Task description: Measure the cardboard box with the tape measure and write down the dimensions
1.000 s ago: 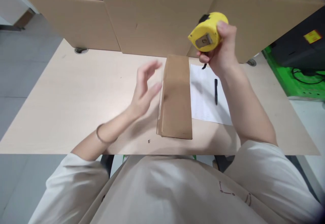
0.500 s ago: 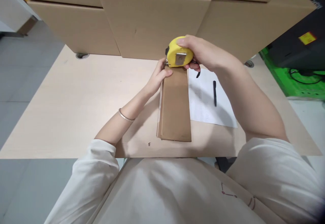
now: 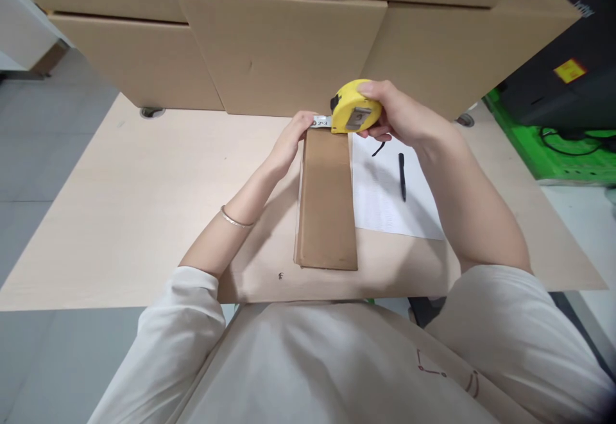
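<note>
My right hand is wrapped round a yellow tape measure, its black strap hanging below. A short length of silver blade runs leftward from the case, with the figures 2 and 3 partly readable. My left hand pinches the blade's end at the far left corner of a narrow brown cardboard box. The blade lies across the box's far short edge. Lengthwise, the box points toward me on the pale wooden table. My left fingers partly hide the blade's tip.
Right of the box lies a printed white sheet with a black pen on it. Large stacked cartons stand along the table's back. Beyond the right edge are a black machine and a green crate.
My right hand has drawn the tape measure to the right, away from my left hand. A short stretch of blade now shows between them. The view has shifted slightly.
</note>
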`<state>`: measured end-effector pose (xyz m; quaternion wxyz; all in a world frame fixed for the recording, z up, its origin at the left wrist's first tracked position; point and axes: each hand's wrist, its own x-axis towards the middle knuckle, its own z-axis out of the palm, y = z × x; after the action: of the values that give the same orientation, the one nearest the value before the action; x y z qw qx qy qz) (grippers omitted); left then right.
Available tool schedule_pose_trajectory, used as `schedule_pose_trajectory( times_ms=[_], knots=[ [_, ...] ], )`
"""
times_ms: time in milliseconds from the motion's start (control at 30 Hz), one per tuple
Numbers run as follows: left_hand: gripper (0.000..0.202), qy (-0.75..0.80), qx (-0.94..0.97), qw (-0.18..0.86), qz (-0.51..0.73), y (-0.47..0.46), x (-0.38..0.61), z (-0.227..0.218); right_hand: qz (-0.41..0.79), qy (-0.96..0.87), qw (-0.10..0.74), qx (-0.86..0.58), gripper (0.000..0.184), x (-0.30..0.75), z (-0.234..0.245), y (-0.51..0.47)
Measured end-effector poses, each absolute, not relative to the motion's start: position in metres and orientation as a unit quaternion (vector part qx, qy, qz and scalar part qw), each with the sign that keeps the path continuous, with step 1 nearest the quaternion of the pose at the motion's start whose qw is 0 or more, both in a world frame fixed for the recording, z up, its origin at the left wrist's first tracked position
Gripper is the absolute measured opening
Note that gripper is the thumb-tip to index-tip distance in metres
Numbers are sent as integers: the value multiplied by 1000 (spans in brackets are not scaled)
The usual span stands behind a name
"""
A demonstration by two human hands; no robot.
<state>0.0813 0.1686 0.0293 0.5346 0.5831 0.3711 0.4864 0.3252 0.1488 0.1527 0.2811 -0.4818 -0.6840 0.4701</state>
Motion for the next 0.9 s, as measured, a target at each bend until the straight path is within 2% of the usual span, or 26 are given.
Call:
schedule_pose_trajectory(
  times_ms=[167,567,767,900],
  knots=[
    [51,347,565,561,495,169,82,27,443,-693,320,-470,59,358,138,156],
    [57,339,521,587,518,161,91,32,516,-593,386,-483,51,339,127,143],
    [65,326,521,599,513,164,90,30,512,-600,378,-485,48,349,121,146],
    [69,327,521,597,515,160,90,32,501,-610,375,-486,54,347,131,147]
  ],
)
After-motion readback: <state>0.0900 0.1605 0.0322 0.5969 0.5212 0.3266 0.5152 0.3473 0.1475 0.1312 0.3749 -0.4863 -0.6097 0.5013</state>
